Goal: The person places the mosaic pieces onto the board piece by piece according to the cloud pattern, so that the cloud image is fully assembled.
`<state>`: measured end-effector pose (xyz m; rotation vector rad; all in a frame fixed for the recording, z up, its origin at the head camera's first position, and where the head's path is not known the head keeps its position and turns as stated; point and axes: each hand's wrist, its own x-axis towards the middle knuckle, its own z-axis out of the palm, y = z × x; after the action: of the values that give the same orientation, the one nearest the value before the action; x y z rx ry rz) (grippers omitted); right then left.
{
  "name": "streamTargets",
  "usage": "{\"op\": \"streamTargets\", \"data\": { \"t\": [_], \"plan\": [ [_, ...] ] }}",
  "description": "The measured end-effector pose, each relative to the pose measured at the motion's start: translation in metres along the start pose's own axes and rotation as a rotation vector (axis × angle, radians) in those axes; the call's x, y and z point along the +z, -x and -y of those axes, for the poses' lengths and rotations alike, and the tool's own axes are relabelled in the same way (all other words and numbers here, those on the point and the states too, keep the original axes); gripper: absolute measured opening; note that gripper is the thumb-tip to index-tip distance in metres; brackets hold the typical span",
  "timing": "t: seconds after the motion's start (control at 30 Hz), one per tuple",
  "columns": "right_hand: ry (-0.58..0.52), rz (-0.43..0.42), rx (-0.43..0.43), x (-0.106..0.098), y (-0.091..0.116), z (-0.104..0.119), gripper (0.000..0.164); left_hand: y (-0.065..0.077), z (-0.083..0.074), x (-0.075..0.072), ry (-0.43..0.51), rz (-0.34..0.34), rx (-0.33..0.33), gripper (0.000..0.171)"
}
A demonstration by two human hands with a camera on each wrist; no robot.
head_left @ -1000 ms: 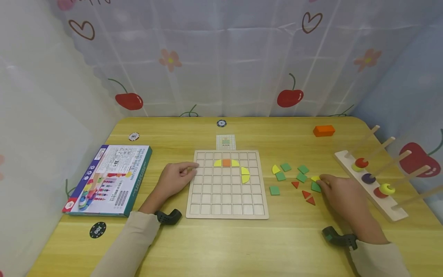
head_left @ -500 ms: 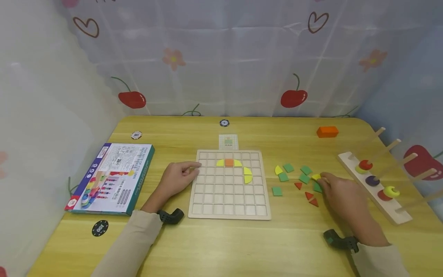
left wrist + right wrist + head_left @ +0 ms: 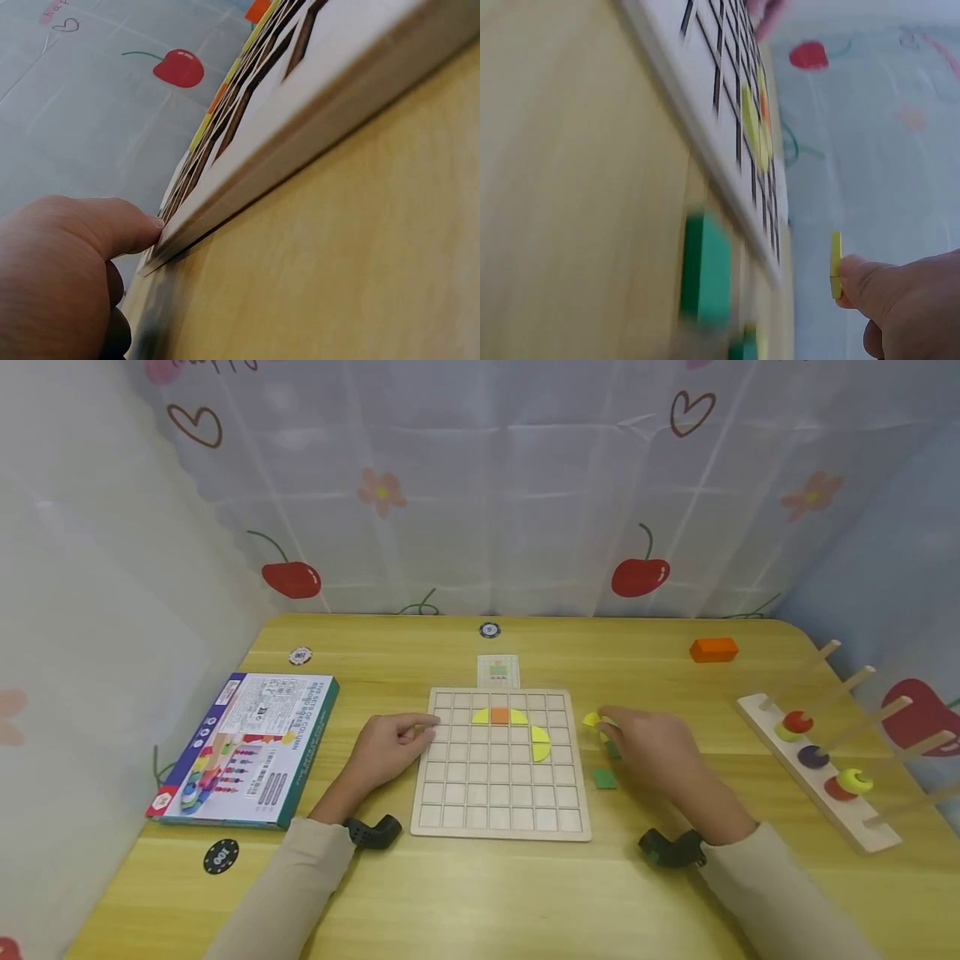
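One yellow piece [image 3: 835,259] (thin when edge-on) in right hand [image 3: 652,745], fingers [image 3: 860,280] pinching it; left hand [image 3: 384,750], fingers loosely bent, touches board [image 3: 499,794].

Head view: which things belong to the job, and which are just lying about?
Apparently in the job:
pale wooden grid board
flat yellow rounded tiles, on the board and in the right hand
flat orange square tile
flat green square tiles
small white printed card

Apparently lying about:
white-and-purple cardboard box
pale wooden peg rack with coloured beads
orange rectangular block
round poker chips
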<state>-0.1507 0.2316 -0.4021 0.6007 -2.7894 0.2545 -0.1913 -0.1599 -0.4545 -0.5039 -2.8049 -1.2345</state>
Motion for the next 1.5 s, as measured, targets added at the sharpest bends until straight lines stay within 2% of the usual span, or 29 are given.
{"op": "streamTargets", "data": {
  "t": [0.13, 0.3, 0.37, 0.57, 0.73, 0.93, 1.23, 1.5],
  "plan": [
    [0.001, 0.024, -0.092, 0.010, -0.025, 0.028, 0.017, -0.001, 0.000, 0.002, 0.003, 0.001, -0.001, 0.020],
    [0.034, 0.111, -0.164, 0.017, -0.049, 0.062, 0.023, -0.002, 0.000, 0.004, 0.005, 0.010, -0.006, 0.021],
    [0.028, 0.121, -0.196, 0.021, -0.056, 0.072, 0.026, -0.002, -0.001, 0.005, 0.004, 0.012, -0.004, 0.021],
    [-0.005, 0.118, -0.277, 0.033, -0.074, 0.093, 0.013, -0.002, -0.002, 0.005, -0.004, 0.011, 0.003, 0.021],
    [-0.017, 0.121, -0.294, 0.042, -0.082, 0.105, 0.010, -0.002, -0.001, 0.005, -0.014, 0.006, 0.003, 0.021],
    [-0.035, 0.152, -0.308, 0.053, -0.085, 0.113, 0.023, -0.002, 0.000, 0.005, -0.012, 0.000, 0.005, 0.020],
    [-0.042, 0.144, -0.258, 0.060, -0.086, 0.121, 0.024, -0.002, -0.001, 0.003, -0.022, 0.000, 0.006, 0.020],
    [-0.056, 0.141, -0.251, 0.063, -0.087, 0.123, 0.026, 0.000, 0.000, 0.000, -0.019, -0.002, -0.011, 0.020]
  ]
}}
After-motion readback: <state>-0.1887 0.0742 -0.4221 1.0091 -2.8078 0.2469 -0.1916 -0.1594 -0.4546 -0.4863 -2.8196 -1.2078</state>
